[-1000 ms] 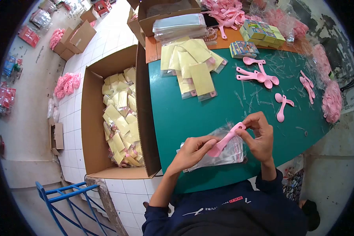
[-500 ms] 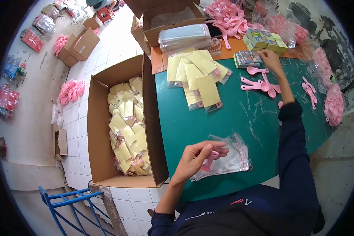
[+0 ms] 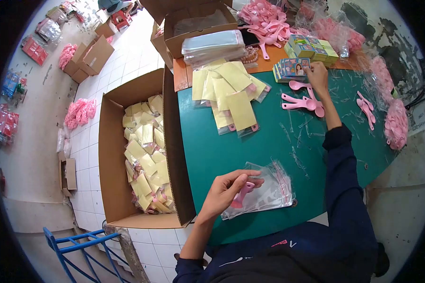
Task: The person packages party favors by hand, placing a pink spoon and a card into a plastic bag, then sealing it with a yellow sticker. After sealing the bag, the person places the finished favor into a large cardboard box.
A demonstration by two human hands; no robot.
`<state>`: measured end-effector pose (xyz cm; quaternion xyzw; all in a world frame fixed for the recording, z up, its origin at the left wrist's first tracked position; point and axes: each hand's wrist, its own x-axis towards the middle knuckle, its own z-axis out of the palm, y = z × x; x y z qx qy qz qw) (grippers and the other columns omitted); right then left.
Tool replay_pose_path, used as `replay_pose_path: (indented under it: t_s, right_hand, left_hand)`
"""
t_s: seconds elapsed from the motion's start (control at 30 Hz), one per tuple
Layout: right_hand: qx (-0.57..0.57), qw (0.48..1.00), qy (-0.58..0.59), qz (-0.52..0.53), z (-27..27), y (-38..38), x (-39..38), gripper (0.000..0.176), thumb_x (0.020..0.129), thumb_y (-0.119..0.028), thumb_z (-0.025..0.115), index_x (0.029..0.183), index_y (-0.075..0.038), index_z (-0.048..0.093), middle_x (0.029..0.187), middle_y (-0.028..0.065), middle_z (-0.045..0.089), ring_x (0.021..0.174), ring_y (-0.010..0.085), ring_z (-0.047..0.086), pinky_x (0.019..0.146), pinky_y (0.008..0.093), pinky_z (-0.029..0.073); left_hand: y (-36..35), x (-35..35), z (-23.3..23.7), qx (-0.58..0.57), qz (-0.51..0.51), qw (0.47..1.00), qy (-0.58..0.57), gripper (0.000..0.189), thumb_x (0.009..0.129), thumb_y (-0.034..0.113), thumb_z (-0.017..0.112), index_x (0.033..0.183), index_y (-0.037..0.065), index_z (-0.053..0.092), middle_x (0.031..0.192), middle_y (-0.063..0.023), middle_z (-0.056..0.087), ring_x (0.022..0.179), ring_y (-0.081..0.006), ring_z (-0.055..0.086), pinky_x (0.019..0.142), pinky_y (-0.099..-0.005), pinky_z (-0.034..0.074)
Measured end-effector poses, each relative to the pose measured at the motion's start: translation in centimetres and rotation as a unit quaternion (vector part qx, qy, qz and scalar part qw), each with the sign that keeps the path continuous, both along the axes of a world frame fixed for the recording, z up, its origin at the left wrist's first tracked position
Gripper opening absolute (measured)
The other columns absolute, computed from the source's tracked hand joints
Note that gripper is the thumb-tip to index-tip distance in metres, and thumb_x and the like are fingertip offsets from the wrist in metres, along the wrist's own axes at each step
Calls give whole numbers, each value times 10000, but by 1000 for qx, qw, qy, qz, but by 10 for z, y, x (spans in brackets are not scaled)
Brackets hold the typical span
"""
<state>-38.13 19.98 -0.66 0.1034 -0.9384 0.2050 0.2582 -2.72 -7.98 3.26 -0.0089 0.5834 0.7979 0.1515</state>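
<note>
My left hand (image 3: 226, 193) is closed around a pink measuring spoon (image 3: 243, 194), just above a pile of clear plastic bags (image 3: 269, 200) at the near edge of the green table. Far ahead, my right hand (image 3: 318, 78) pinches the right edge of a printed card (image 3: 297, 67) at the fanned card stack (image 3: 279, 71). Several loose pink spoons (image 3: 297, 103) lie just below that hand. To the left, sealed packets with yellow card backs (image 3: 241, 111) overlap on the table.
A deep cardboard box (image 3: 171, 155) full of yellow-backed packets stands left of the table. Toward the back are a small open carton (image 3: 200, 28), a stack of clear sleeves (image 3: 213, 45), a heap of pink spoons (image 3: 264, 21) and bundled cards (image 3: 311, 48). A blue metal frame (image 3: 80, 238) stands at lower left.
My right hand's fingers have come to grip a card's edge, and its picture side now shows. My left hand keeps the spoon over the bags. The whole view has shifted slightly.
</note>
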Motion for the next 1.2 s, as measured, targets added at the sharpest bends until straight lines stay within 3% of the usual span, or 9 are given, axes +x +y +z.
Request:
replay_pose_path:
  t_s: [0.13, 0.23, 0.33, 0.4, 0.53, 0.67, 0.9, 1.0, 1.2]
  right_hand:
    - [-3, 997, 33, 73, 18, 5, 13, 251, 793, -215, 590, 941, -23, 655, 850, 200, 614, 873, 356, 573, 791, 440, 449]
    - [-9, 998, 35, 55, 35, 1, 30, 250, 816, -186, 584, 958, 13, 636, 815, 158, 636, 822, 288, 600, 766, 404, 463]
    - [-259, 935, -127, 207, 51, -9, 69, 210, 864, -155, 581, 1003, 0, 603, 912, 45, 625, 784, 135, 587, 720, 284, 464]
    - [-311, 871, -222, 308, 83, -35, 134, 157, 874, -119, 569, 988, -12, 574, 876, -4, 595, 790, 66, 552, 658, 234, 459]
    - [-345, 786, -374, 352, 110, -53, 224, 153, 813, -90, 628, 933, -22, 560, 824, 11, 600, 718, 91, 579, 598, 231, 450]
    - [-158, 883, -286, 338, 120, -60, 253, 153, 780, -73, 633, 906, -17, 567, 763, 65, 588, 658, 125, 567, 561, 260, 433]
    - [-84, 848, -327, 408, 120, -62, 259, 168, 766, -85, 657, 873, -6, 555, 742, 102, 577, 641, 197, 572, 572, 290, 447]
    - [-55, 823, -342, 451, 104, -68, 263, 174, 764, -94, 665, 816, -4, 526, 718, 132, 555, 625, 256, 553, 575, 322, 443]
    - [-99, 806, -386, 438, 101, -62, 265, 247, 779, -170, 681, 788, -12, 492, 645, 115, 519, 559, 254, 504, 527, 347, 395]
  left_hand:
    - [1, -1, -4, -10, 0, 1000, 17, 354, 988, 234, 404, 1155, -31, 566, 986, -185, 659, 923, -215, 645, 800, -303, 517]
    - [2, 1, -4, 0, -5, 1000, 15, 355, 991, 234, 395, 1151, -32, 567, 988, -181, 659, 937, -216, 642, 804, -302, 516]
    - [-1, 3, -3, -4, 7, 1000, 18, 355, 991, 233, 397, 1147, -36, 568, 988, -181, 658, 936, -216, 642, 805, -299, 515]
    - [-4, 1, -3, -11, 22, 1000, 15, 355, 989, 234, 403, 1142, -39, 570, 986, -182, 658, 927, -214, 643, 804, -296, 515]
    - [-5, -3, 0, -17, 23, 999, 20, 349, 983, 234, 422, 1123, -45, 578, 973, -168, 661, 907, -198, 640, 796, -284, 511]
    - [-1, -8, 1, -23, 5, 999, 36, 344, 979, 239, 440, 1091, -47, 596, 905, -121, 661, 842, -145, 624, 775, -266, 501]
    - [-3, -8, 8, -181, -104, 978, 6, 331, 970, 221, 463, 1137, -38, 585, 801, -55, 646, 812, -77, 586, 726, -242, 497]
    - [5, -3, -6, -148, -107, 982, 56, 320, 958, 208, 489, 1168, -17, 577, 797, -41, 651, 826, -75, 588, 720, -247, 492]
    - [0, 0, -6, -249, -96, 957, 112, 299, 941, 183, 519, 1166, -6, 575, 852, -64, 671, 803, -74, 591, 716, -246, 486]
